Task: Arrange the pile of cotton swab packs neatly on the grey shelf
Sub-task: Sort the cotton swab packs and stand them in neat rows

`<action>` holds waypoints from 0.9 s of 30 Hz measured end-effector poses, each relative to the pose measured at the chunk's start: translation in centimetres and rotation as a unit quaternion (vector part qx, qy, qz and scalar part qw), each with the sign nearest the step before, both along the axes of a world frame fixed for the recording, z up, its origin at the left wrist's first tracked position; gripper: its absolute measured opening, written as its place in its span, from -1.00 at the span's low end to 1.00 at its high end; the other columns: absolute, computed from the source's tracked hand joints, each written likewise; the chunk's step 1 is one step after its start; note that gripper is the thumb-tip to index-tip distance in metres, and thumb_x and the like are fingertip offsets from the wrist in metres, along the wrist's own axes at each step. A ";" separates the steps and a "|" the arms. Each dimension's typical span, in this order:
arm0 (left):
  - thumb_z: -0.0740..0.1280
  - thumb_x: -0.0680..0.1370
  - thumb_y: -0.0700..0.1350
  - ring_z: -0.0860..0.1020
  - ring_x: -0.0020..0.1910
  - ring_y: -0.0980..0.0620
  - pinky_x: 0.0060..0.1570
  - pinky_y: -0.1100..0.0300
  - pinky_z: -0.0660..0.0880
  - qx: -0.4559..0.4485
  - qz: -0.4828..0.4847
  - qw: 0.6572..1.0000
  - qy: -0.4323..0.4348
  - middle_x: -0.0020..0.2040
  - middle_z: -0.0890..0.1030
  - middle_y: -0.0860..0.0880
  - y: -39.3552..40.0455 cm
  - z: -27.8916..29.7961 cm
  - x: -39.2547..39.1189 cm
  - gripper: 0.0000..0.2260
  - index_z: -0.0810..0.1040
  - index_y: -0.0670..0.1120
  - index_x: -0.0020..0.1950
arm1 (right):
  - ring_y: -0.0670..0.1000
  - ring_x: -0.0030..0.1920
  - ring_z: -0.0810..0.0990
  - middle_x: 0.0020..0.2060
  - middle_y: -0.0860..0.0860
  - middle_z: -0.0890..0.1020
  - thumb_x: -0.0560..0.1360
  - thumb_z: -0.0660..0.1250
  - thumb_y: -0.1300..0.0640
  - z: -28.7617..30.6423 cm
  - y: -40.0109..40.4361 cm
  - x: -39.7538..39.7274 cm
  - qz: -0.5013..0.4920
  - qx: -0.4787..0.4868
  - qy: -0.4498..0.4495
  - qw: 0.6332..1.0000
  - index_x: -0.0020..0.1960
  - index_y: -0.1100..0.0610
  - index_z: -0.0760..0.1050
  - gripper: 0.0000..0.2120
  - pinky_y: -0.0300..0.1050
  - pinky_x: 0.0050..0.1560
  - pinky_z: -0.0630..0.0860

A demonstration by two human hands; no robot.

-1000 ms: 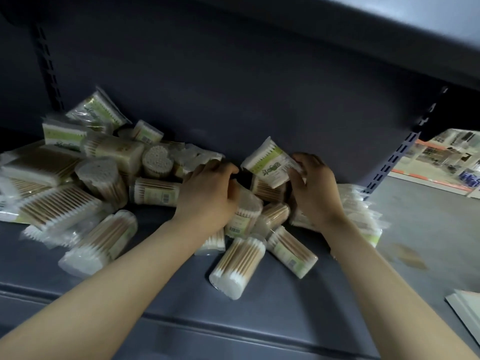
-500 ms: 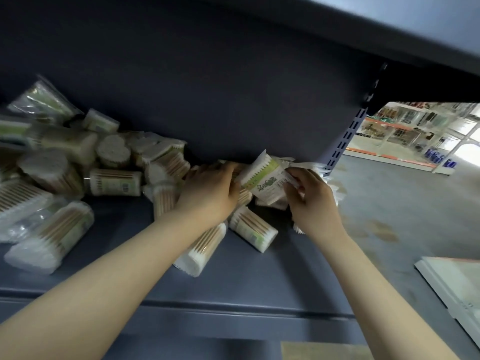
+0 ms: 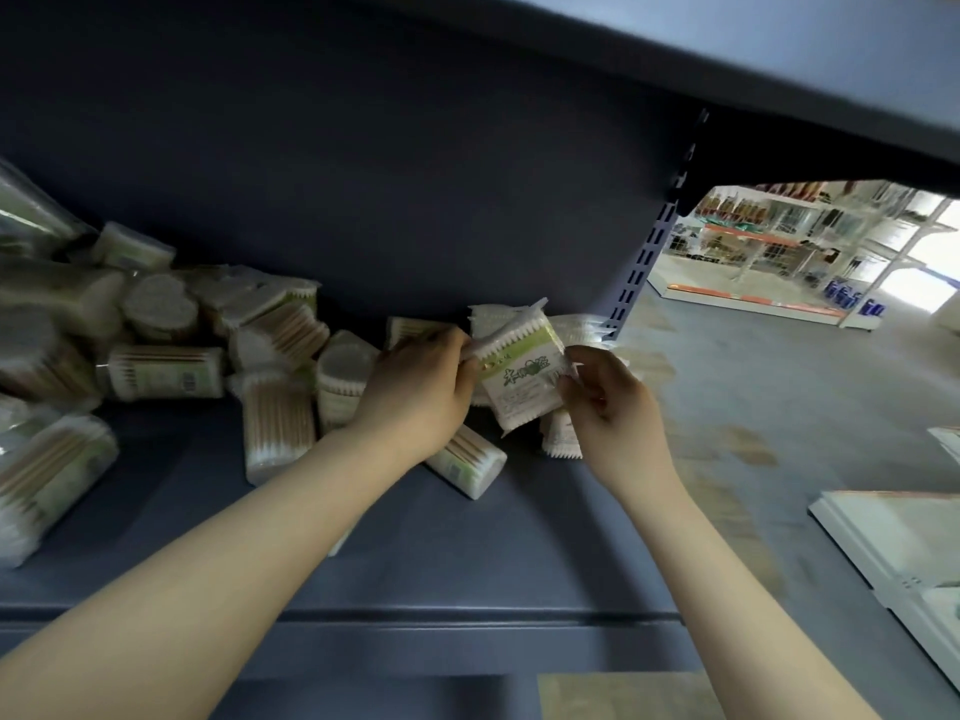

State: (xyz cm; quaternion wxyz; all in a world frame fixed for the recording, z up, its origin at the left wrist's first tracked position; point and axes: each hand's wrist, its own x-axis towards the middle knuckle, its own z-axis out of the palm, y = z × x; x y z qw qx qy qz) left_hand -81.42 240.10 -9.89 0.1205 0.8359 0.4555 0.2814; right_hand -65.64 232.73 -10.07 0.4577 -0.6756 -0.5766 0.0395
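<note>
**Cotton swab pack lifted clear of the pile**

Cotton swab pack, a flat green-labelled sachet, now sits upright between both hands above the right end of the grey shelf. The left hand pinches its top-left corner; the right hand pinches its right edge. A second ago it was low among the jumble; now it faces the person, probably about to join the flat sachets stacked behind, though blur hides that stack. The pile sprawls leftward.
</note>
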 end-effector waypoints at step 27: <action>0.13 0.62 -0.09 0.51 0.08 0.00 0.01 0.09 0.45 -0.051 -0.010 0.995 -0.089 0.19 0.51 -0.01 -0.7 0.2 2.0 -0.75 0.37 -0.02 0.29 | -0.11 -0.27 0.56 -0.20 -0.07 0.59 0.52 0.24 0.21 -1.4 -0.6 1.1 0.028 -0.059 0.010 0.998 0.25 0.00 0.41 -0.68 -0.32 -0.24 0.44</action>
